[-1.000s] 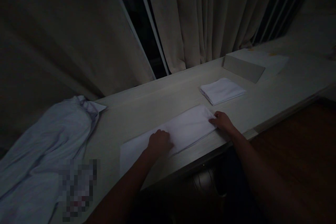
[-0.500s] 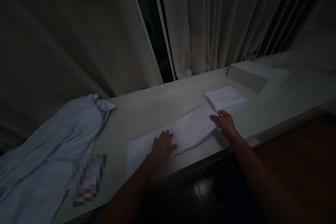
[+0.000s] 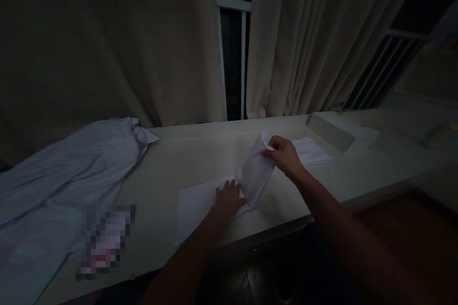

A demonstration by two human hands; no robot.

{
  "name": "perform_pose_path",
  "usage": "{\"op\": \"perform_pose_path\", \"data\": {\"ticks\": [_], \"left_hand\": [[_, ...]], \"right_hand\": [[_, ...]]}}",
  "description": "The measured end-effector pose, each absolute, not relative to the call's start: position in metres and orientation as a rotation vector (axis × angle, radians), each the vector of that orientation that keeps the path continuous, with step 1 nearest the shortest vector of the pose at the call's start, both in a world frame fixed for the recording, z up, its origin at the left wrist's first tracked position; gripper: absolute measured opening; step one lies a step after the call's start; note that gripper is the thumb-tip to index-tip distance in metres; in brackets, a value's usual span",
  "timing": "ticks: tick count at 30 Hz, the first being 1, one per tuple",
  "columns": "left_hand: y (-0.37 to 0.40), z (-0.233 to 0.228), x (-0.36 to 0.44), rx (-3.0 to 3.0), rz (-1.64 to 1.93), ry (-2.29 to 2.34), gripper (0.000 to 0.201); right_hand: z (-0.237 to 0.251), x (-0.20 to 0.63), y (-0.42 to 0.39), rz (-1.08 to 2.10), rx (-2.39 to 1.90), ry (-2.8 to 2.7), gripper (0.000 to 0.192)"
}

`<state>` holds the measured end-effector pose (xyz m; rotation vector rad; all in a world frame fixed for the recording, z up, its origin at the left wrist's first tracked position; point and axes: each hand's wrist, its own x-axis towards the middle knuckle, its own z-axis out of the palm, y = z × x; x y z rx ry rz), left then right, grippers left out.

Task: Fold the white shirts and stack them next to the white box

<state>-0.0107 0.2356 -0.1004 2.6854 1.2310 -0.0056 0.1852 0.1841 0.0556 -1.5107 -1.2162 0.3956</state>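
Head view: two hands, two white cloths, one pale garment, one box, two curtains.

Left hand [image 3: 229, 196] flat and open, fingers spread, pressing the middle of one long white cloth [image 3: 200, 202] on the tabletop [image 3: 186, 152]. Right hand [image 3: 284, 154] closed in a pinch on that cloth's right end, lifted clear of the tabletop and tilted up over the pressed part.

Second white cloth, folded [image 3: 310, 151], just behind the right hand. One grey box [image 3: 331, 129] beyond it, near the curtains [image 3: 304, 38].

One pale garment [image 3: 67, 171] heaped at the left end, draped over the edge. Bare tabletop between garment and long cloth; near edge just below the left hand.
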Motion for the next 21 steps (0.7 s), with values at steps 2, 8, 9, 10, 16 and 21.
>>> {"op": "perform_pose_path", "data": {"ticks": [2, 8, 9, 10, 16, 21], "left_hand": [[0.234, -0.102, -0.006, 2.690, 0.035, 1.224, 0.062], [0.250, -0.102, -0.003, 2.701, 0.090, 1.112, 0.074], [0.255, -0.101, -0.002, 2.699, 0.083, 1.092, 0.078], [0.260, -0.101, -0.001, 2.697, 0.073, 1.075, 0.081], [0.274, -0.101, 0.004, 2.684, 0.033, 1.015, 0.097], [0.267, -0.102, -0.001, 2.675, 0.066, 1.026, 0.090]], "right_hand": [[0.061, 0.183, 0.191, 0.378, -1.535, -1.250, 0.023], [0.068, 0.199, 0.198, 0.402, -1.643, -1.154, 0.027], [0.068, 0.203, 0.197, 0.409, -1.652, -1.135, 0.028], [0.068, 0.205, 0.196, 0.419, -1.655, -1.119, 0.028], [0.069, 0.204, 0.194, 0.460, -1.658, -1.111, 0.029], [0.078, 0.194, 0.197, 0.428, -1.702, -1.168, 0.028]]}}
